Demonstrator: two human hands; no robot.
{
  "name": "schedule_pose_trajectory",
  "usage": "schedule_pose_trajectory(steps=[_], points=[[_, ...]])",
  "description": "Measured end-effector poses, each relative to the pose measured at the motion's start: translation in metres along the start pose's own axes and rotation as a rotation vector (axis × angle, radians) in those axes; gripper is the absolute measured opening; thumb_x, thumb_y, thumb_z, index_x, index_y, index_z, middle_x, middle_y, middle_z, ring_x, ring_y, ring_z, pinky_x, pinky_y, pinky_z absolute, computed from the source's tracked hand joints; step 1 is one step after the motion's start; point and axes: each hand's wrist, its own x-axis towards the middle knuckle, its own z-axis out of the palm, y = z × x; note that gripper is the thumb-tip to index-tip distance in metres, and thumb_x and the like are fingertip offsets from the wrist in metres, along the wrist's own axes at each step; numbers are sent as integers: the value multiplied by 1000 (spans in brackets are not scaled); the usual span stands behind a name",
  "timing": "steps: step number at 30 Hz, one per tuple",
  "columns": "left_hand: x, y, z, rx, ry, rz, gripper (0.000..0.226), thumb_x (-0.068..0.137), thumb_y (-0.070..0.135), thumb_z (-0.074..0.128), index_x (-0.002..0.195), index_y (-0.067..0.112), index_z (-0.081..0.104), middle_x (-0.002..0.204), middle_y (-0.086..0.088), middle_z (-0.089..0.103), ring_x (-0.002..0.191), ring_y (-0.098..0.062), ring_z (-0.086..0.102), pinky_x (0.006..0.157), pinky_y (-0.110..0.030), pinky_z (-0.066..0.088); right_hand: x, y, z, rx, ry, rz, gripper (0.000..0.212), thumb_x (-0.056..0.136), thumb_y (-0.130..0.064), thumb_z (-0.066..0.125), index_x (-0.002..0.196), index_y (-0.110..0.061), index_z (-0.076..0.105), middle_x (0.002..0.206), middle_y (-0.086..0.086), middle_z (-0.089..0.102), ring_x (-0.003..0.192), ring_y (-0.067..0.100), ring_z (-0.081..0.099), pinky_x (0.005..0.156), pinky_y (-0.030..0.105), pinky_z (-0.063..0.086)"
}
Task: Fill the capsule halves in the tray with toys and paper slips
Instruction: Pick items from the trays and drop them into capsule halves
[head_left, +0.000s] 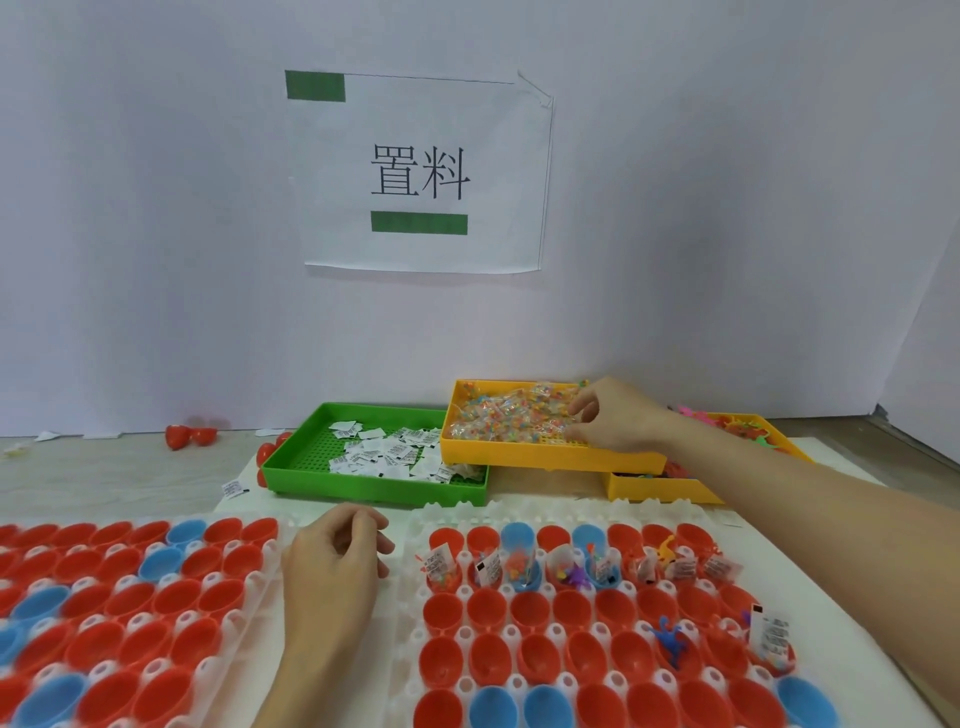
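White wall (156, 208) fills the far half of your view, with a paper sign (423, 174) taped to it. Below it the desk (104, 470) carries three bins along the far side. The green bin (311, 457) sits in the middle and holds paper slips (387, 449). Just right of it, a yellow bin (550, 457) rests partly on the green one's right rim and holds small clear bags of beads (501, 418). A second yellow bin (660, 491) lies lower and further right, with coloured toys (737, 428) in it.

Your right hand (618, 415) reaches into the raised yellow bin; its grip is narrow, fingers curled down onto the bags at the right end, but you cannot tell if a bag is pinched.

Your left hand (335, 556) rests near you, between two white trays, fingers loosely curled and holding nothing visible.

The right tray (415, 613) holds red and blue capsule halves (488, 608). Most of its second row from the far edge already has slips and toys in it, and two halves near the right edge do too. The left tray (262, 577) holds halves with nothing seen inside. Loose red halves (189, 434) lie on the far left of the desk.
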Motion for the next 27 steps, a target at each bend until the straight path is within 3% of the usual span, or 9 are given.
schedule_pose_trajectory(steps=[7,12,18,25,27], points=[[1,-2,0,-1,0,3,32,92,3,50,70,14,69,63,-4,68,48,-13,59,50,-31,46,7,-10,10,-93,48,-33,17,88,-23,75,102,-12,76,107,5,72,90,16,60,75,26,46],[2,-3,0,-3,-1,1,31,92,3,50,70,15,69,64,-4,68,47,-12,58,49,-30,46,8,-4,7,-27,119,-41,13,93,-18,69,97,-10,78,104,4,72,95,17,62,83,32,52],[1,-1,-1,3,-2,6,30,92,3,50,71,14,69,63,-3,68,47,-11,58,50,-32,46,6,8,2,94,260,-10,16,96,-11,63,92,-6,78,85,2,70,69,2,57,56,14,39],[0,1,-1,-4,0,0,31,91,1,50,70,12,69,63,-6,68,46,-12,57,53,-33,47,-7,21,-6,140,299,27,16,92,-8,64,85,-10,78,83,1,72,76,11,63,63,20,44],[1,2,-1,-2,-4,-1,31,92,1,50,70,12,69,63,-7,68,45,-11,57,53,-33,47,-12,24,-8,129,278,24,15,91,-7,64,83,-12,77,82,1,71,72,7,62,59,16,42]])
